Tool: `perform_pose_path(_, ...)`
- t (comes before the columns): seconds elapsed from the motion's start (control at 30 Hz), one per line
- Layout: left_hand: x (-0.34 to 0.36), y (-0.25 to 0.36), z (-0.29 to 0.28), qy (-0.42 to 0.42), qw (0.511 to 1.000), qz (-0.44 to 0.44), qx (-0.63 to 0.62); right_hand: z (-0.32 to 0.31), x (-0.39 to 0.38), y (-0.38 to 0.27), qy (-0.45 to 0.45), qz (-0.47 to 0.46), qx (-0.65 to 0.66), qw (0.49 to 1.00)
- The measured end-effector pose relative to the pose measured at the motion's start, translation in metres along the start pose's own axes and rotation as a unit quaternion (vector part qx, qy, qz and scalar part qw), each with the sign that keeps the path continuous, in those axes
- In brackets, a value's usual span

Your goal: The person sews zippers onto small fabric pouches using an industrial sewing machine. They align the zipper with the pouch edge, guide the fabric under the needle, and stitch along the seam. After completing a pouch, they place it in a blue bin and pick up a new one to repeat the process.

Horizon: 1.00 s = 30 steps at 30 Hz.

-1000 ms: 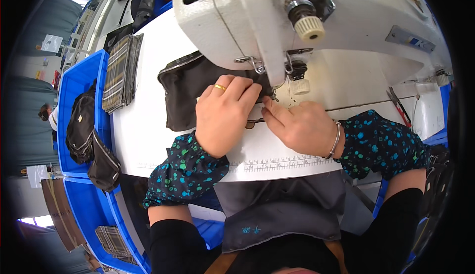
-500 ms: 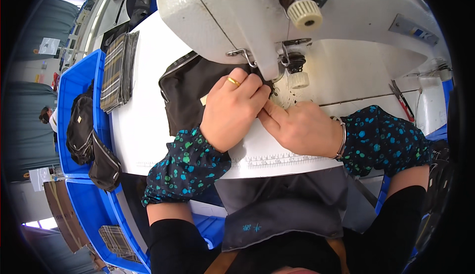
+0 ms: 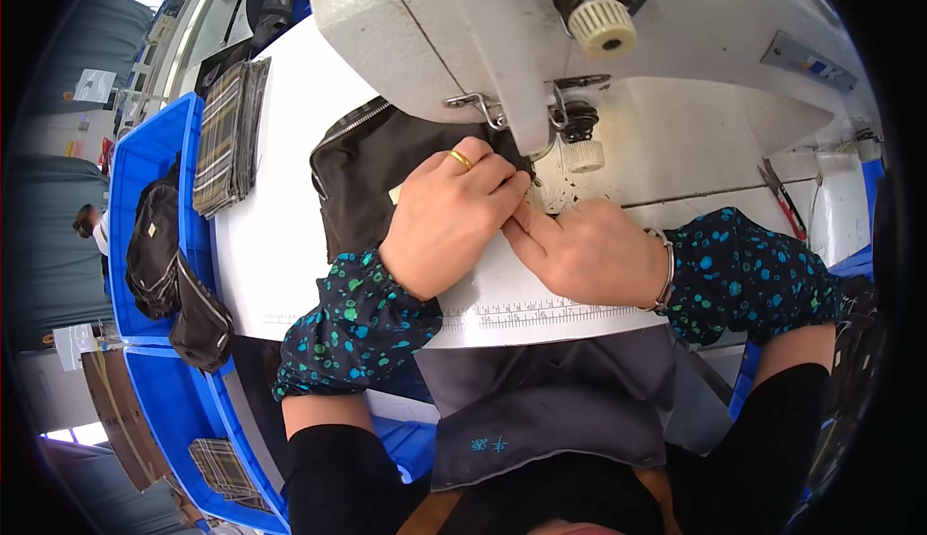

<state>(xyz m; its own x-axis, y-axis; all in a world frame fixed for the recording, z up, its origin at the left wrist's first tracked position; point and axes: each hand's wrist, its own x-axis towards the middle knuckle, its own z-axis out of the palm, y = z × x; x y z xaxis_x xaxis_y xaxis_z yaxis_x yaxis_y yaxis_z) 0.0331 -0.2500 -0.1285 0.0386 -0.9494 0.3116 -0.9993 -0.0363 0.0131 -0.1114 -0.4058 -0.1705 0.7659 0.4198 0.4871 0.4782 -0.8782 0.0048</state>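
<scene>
My left hand [image 3: 444, 221] is closed on a black fabric piece [image 3: 357, 163] with a metal zipper [image 3: 352, 122], near the needle area of a white sewing machine [image 3: 425, 47]. Its fingers are bent, and a gold ring is on one. My right hand [image 3: 584, 255] lies just right of it, fingers curled and fingertips meeting the left hand's at the fabric's edge; what they pinch is hidden. A small pale patch [image 3: 396, 194] shows on the black fabric beside my left hand. A printed ruler strip [image 3: 521, 317] runs along the white table [image 3: 270, 274] below both hands.
A stack of plaid fabric [image 3: 222, 139] lies at the left. Blue bins [image 3: 123, 129] beside the table hold black pouches [image 3: 154, 236] and plaid pieces [image 3: 227, 477]. Red-handled scissors [image 3: 792, 211] lie at the right. Another person [image 3: 92, 226] is at the far left.
Compared with a second ago, my left hand's fingers are more bent and have shifted slightly right, meeting the right hand's fingertips. The machine also appears higher and further left in view.
</scene>
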Motion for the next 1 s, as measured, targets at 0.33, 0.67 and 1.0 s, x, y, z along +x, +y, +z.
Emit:
perform_pose_path(0.33, 0.006, -0.012, 0.009, 0.024, 0.998, -0.035, 0.055, -0.004, -0.001, 0.000, 0.002, -0.020, 0.021, 1.000)
perform_pose_path(0.67, 0.000, -0.017, 0.013, 0.029, 0.998, -0.041, 0.029, -0.006, 0.000, 0.002, -0.014, -0.027, 0.030, 0.999)
perform_pose_path(1.0, 0.002, -0.016, 0.014, 0.030, 0.997, -0.063, 0.025, -0.005, -0.002, 0.003, -0.009, -0.029, 0.030, 0.999)
